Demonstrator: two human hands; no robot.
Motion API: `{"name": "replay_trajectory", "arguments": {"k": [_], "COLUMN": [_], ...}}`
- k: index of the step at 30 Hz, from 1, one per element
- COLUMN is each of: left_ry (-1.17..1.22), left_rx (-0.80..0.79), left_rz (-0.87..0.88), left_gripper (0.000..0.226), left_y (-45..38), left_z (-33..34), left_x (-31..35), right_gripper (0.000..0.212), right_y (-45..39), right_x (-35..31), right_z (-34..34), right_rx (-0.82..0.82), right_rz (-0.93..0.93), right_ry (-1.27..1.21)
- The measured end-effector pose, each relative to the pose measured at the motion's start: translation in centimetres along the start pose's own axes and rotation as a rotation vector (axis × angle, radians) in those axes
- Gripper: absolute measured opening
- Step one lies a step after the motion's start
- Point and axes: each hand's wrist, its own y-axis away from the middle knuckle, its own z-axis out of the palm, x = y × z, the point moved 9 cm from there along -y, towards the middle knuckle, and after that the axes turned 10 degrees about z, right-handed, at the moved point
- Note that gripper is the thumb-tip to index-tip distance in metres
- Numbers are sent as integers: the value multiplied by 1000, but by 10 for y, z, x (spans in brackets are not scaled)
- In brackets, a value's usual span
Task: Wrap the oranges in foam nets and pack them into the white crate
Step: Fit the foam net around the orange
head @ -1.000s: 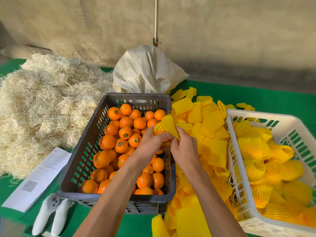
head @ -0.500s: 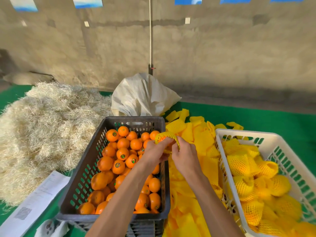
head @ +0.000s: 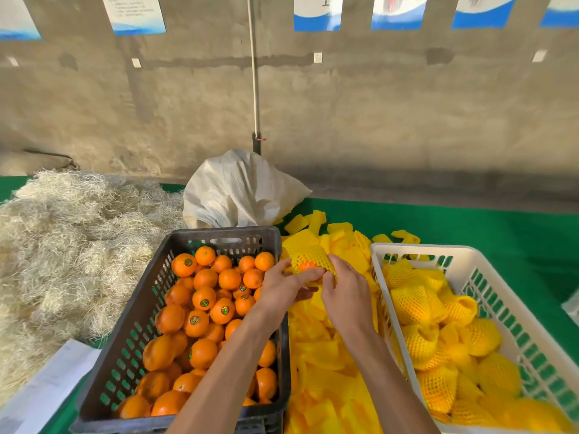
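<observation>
- Orange [head: 304, 266] sits partly inside a yellow foam net [head: 313, 257], held up over the gap between the dark crate and the loose net pile; orange skin shows through the mesh at the near side.
- Left hand [head: 283, 289]: fingers curled round the near-left side of the netted orange, gripping it.
- Right hand [head: 346, 292]: fingers pinching the net's right edge, thumb toward the left hand. The two hands nearly touch under the fruit.
- Dark grey crate [head: 131, 333] at the near-left of the desk, filled with bare oranges [head: 205, 297], many with small round stickers. Left forearm crosses its near-right corner.
- Pile of flat yellow foam nets [head: 326, 380] lies on the desk between the two crates, running from near edge to mid desk.
- White crate [head: 513, 317] at the near-right, holding wrapped oranges [head: 413, 303] in yellow nets.
- Green desk [head: 470, 227] cover visible at the far right.
- Heap of pale wood wool [head: 72, 245] on the left side of the desk; white paper sheet [head: 47, 389] at the near-left corner.
- White woven sack [head: 241, 192] just behind the dark crate, at the far edge.
- Concrete wall [head: 376, 104] behind, with posters [head: 316, 12] along the top.
</observation>
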Motion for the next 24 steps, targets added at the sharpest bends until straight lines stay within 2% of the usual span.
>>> {"name": "replay_trajectory", "arguments": {"k": [2, 5, 7, 16, 19, 24], "left_ry": [13, 9, 2, -36, -109, -231], "left_rx": [5, -22, -29, -9, -8, 42], "left_rz": [-27, -14, -7, -58, -13, 68], "left_gripper": [69, 46, 40, 50, 32, 35], "left_y": [-5, -11, -14, -40, -46, -52], "left_z": [6, 20, 27, 50, 55, 72], "left_x": [-7, -11, -14, -47, -52, -55], "right_gripper": [44, 45, 45, 46, 46, 45], "right_y": [-2, -6, -11, -31, -32, -26], "right_x": [7, 20, 30, 74, 85, 97], "right_z": [-5, -10, -11, 2, 1, -14], "right_rx": [23, 43, 56, 21, 13, 57], "right_rz": [0, 16, 32, 120, 127, 141], "right_ry": [-2, -4, -7, -2, -32, -5]}}
